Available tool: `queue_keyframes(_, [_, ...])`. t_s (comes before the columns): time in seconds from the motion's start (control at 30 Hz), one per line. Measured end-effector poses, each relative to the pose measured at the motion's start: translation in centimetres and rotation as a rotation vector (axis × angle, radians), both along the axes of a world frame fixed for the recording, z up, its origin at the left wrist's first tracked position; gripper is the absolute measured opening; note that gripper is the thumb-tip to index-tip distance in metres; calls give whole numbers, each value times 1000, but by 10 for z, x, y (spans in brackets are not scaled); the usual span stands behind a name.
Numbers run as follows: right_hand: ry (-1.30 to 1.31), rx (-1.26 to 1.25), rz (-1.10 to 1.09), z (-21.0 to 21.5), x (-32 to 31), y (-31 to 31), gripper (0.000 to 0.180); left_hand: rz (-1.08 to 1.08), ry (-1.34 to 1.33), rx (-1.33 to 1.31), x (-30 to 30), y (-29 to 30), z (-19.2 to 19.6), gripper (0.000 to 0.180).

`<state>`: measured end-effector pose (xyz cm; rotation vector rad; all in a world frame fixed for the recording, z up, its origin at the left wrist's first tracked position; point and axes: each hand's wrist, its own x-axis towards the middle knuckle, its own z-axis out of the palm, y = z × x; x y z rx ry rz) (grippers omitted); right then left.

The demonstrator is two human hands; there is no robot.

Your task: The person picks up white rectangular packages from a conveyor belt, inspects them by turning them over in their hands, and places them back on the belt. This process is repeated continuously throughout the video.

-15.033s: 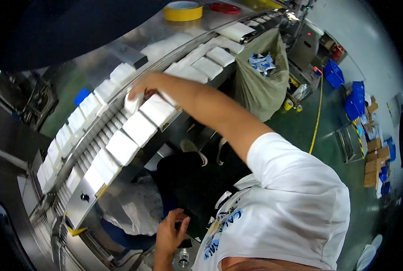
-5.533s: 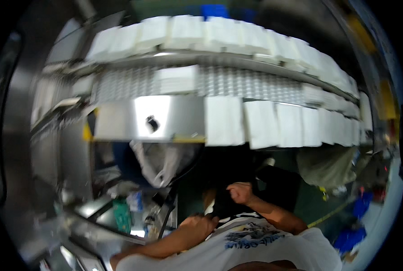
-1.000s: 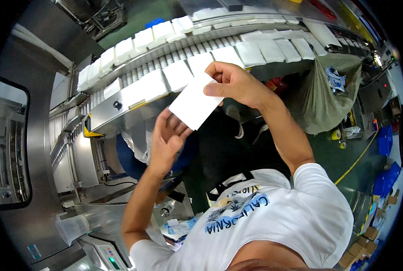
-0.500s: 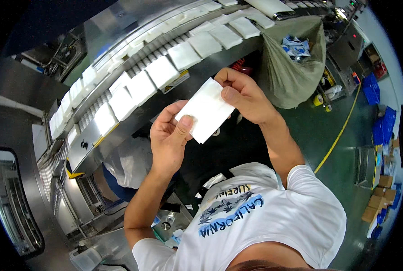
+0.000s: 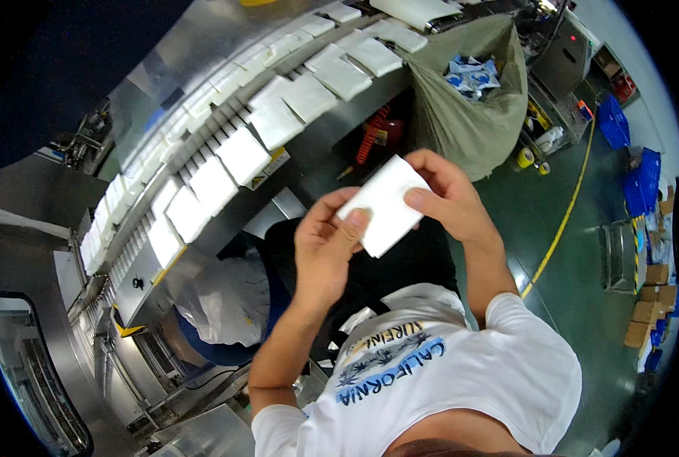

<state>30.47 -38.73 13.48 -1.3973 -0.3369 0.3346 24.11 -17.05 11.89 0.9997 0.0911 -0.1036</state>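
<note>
Between my two hands is a white folded sheet (image 5: pixel 386 209), soft-looking and roughly rectangular, held tilted in front of my lap. My left hand (image 5: pixel 324 242) pinches its lower left side, the thumb lying on top and the fingers beneath. On the upper right side, my right hand (image 5: pixel 452 199) grips it the same way, thumb over the face. Both hands hide parts of the edges. Beyond them, similar white folded sheets (image 5: pixel 243 154) lie in overlapping rows on a curved conveyor (image 5: pixel 130 259).
A large grey-green cloth sack (image 5: pixel 469 141) stands open at the far right, with blue and white packets (image 5: pixel 473 76) inside. A clear plastic bag (image 5: pixel 233 301) lines a blue bin at left. Under the conveyor hangs a red coiled hose (image 5: pixel 370 135). Blue crates (image 5: pixel 641 183) stand far right.
My hands and the held sheet sit lower and further right in the picture, while the view itself has shifted. The sheets along the conveyor lie in different positions.
</note>
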Motion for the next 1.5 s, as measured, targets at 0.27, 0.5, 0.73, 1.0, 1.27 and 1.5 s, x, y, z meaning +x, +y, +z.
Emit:
queue_keyframes(0.27, [40,-77,25,-12,2,37,36,133,-118,155,-9,22,-17,61])
queue_keyframes(0.5, [134,-94,327,-43,9,60,50,217,-174,164,-42,55,-44,61])
queue_keyframes(0.73, [6,-143,527,-27,-6,150,48,375,-40,210,-98,114,-34,60])
queue_keyframes(1.0, [-72,-201,726,-45,-21,205,40,459,74,416,-138,158,-29,60])
queue_keyframes(1.27, [-60,-115,903,-50,-47,230,41,526,260,527,-174,167,0,60])
queue_keyframes(1.5, [89,-181,892,-61,-42,239,40,315,283,494,-169,204,-20,58])
